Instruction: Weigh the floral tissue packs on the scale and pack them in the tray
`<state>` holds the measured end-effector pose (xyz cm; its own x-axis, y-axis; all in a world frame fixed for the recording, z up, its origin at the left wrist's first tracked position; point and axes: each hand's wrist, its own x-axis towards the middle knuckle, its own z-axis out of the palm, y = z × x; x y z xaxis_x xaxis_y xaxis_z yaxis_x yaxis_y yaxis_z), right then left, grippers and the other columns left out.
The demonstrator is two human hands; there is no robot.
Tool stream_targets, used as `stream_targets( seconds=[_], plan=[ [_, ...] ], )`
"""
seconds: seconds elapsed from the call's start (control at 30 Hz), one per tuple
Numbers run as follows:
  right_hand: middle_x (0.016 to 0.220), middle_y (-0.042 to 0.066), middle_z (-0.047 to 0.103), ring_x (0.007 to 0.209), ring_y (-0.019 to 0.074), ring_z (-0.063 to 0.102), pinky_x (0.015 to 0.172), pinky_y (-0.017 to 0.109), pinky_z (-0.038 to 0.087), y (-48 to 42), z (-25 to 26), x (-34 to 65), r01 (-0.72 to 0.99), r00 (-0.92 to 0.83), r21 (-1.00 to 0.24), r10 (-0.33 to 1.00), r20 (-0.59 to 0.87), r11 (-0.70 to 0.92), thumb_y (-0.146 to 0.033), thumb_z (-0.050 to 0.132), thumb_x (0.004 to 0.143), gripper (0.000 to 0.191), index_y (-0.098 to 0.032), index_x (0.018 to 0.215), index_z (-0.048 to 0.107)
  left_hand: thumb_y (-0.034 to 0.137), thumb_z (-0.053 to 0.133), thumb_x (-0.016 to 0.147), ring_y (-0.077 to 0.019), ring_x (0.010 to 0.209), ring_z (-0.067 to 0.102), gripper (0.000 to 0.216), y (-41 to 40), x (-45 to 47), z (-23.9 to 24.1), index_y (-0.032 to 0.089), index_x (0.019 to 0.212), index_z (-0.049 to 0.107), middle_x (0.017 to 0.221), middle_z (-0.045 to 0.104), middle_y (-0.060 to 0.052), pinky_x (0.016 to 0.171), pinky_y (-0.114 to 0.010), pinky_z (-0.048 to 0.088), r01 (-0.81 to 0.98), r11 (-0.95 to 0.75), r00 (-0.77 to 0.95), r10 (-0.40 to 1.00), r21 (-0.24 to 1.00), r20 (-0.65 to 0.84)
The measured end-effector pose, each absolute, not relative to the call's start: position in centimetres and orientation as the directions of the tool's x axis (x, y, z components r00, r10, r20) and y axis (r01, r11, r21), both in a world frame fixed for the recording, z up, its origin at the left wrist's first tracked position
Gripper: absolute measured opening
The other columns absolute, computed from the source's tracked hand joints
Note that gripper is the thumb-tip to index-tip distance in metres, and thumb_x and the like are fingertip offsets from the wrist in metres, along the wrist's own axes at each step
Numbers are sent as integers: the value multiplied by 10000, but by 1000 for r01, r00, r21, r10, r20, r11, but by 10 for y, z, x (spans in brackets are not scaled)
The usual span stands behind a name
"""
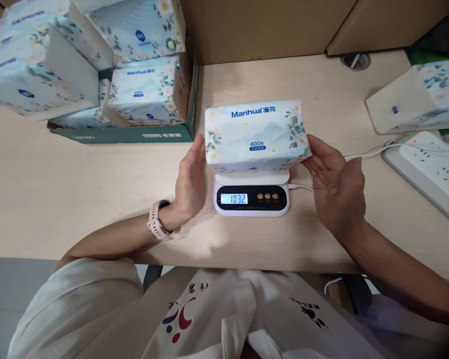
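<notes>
- The tissue pack [254, 132] lies flat on the platform of the small white scale [251, 192], at the middle of the tabletop [60, 199], with its printed front facing near.
- The left hand [190, 174] is open and flat, its palm turned towards the left end of the pack and its fingertips at or just beside the wrapper. It grips nothing.
- The right hand [333, 184] is also open, with its fingers spread. Its fingertips meet the pack's lower right corner, and it closes on nothing.
- The display [238, 198] is lit and shows figures.
- In my judgement a true reading needs both hands fully clear of the wrapper, since even a light touch at the corner can shift the number.
- The pack overhangs the platform on both sides. It is best centred so that neither end dips or rests on the tabletop.
- The scale's cable [366, 154] runs right towards the power strip [434, 169], and the right wrist should stay off it.
- A green tray [134, 133] of similar packs sits far left, and another pack [415, 99] lies far right, both well apart from the scale.
</notes>
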<state>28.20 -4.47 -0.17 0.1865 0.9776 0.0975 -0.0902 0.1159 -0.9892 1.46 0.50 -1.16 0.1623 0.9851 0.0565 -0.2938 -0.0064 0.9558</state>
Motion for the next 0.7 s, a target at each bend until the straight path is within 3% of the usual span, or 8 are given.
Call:
stream_targets(
  seconds=[0.7],
  plan=[
    [1499,-34,764,1504,268,652,1405,629,376,-46,0,281,-46,190,-991,975,111,122,-806,404,1036,636,-399,1358,772,720,517,1037,-275,1767,208,646,5,19,-8,410,1602,562,1751,515,47,1471,-517,202,-287,-20,141,988,958,63]
  ],
)
